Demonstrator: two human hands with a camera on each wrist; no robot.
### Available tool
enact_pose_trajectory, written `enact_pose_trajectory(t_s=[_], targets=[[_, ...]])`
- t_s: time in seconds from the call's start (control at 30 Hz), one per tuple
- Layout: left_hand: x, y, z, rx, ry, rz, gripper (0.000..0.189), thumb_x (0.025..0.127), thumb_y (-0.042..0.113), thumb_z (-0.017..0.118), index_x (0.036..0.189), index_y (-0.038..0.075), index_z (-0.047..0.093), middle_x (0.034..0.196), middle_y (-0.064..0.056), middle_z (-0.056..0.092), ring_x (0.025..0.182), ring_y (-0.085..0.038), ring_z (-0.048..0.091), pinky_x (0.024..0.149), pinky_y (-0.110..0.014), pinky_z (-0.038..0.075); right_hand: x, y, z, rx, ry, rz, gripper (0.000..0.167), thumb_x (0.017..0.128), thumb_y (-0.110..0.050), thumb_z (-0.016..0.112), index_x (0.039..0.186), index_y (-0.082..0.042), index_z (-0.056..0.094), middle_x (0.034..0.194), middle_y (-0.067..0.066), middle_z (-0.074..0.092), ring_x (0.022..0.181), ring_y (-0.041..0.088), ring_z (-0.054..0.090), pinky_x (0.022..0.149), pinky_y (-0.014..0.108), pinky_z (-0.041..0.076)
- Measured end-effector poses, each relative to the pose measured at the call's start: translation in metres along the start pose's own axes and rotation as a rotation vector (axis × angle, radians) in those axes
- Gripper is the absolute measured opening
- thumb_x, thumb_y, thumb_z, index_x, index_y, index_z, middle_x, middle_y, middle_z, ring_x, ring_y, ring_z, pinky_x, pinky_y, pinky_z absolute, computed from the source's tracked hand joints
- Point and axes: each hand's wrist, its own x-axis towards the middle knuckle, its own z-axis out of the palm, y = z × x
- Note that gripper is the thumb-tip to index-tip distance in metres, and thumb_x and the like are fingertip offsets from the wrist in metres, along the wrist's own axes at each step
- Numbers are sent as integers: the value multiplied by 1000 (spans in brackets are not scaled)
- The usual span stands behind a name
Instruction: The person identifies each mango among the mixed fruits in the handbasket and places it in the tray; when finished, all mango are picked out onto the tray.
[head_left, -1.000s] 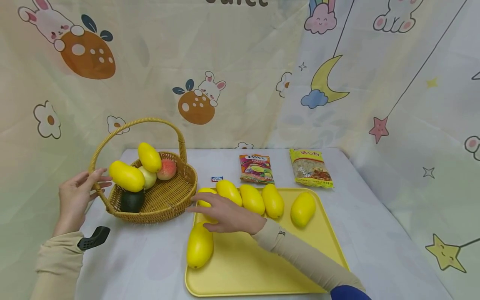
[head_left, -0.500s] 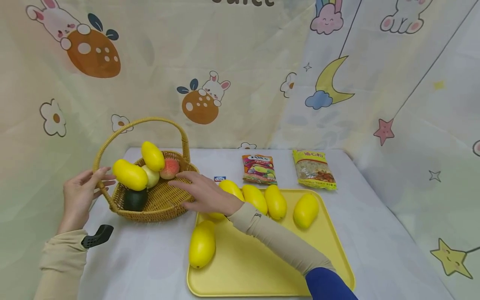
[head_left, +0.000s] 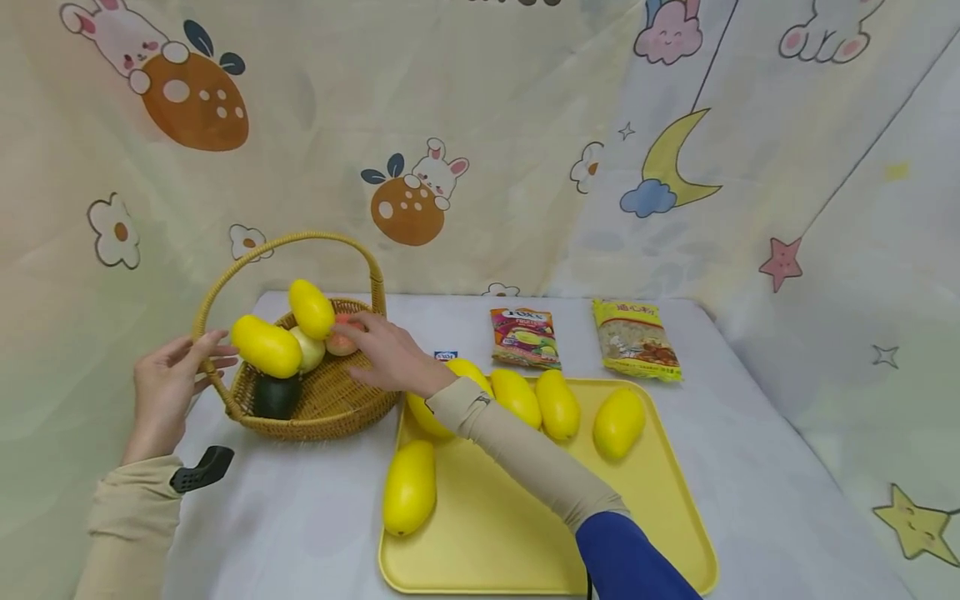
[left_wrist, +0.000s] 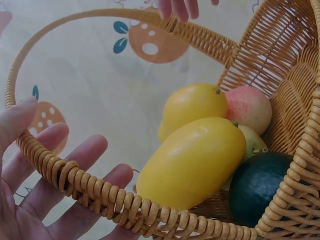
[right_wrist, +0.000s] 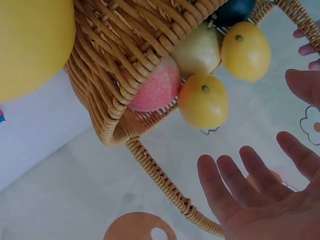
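Observation:
My left hand (head_left: 167,385) holds the side of the wicker basket (head_left: 326,427) at the foot of its arched handle, thumb on one side and fingers spread behind it. Inside are two yellow mangoes (head_left: 264,347), a pink peach (right_wrist: 157,87), a pale green fruit (right_wrist: 197,52) and a dark green fruit (left_wrist: 260,187). One mango leans on the rim beside my left fingers. Over the basket's right side reaches my right hand (head_left: 396,354), fingers extended and holding nothing. In the head view its fingertips overlap the peach; in the right wrist view its palm shows bare.
A yellow tray (head_left: 525,533) lies right of the basket, with several mangoes (head_left: 410,487) along its left and back edges. Behind it are a candy bag (head_left: 527,338), a yellow food packet (head_left: 637,340) and a small blue wrapper (head_left: 446,356). A printed cloth (head_left: 510,183) hangs behind the table.
My right hand has moved left and away from me, from the tray's left edge to over the basket. My left hand has stayed at the basket handle. The head view has shifted slightly.

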Motion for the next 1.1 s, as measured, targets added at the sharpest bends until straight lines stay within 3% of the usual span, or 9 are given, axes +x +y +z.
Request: enact_pose_trajectory(t_s=[0.17,0.47,0.93,1.1], targets=[[-1,1,1,30,4,5,37,92,33,64,119,7,66,79,12,73,72,-1,67,63,-11,50,14,2,4,12,-35,38,58,89,-27,67,142,-19,45,143,7,43,125,20,46,91,31,48],[-2,1,2,9,8,0,27,93,31,64,112,13,70,79,11,73,72,-3,69,65,-12,50,43,6,13,-18,-22,83,54,92,-28,59,143,-21,44,144,9,41,122,20,48,88,30,48],[1,3,3,25,11,-8,37,92,33,65,118,7,67,81,10,73,74,-3,69,65,-12,50,79,5,19,-39,-60,190,65,92,-36,61,149,-26,32,151,8,30,129,22,43,93,31,47],[-1,2,2,38,11,-14,39,92,33,65,120,6,66,82,10,73,76,-3,69,66,-11,50,91,3,25,-59,-79,214,64,93,-37,59,150,-27,31,151,8,29,128,21,44,84,29,50]])
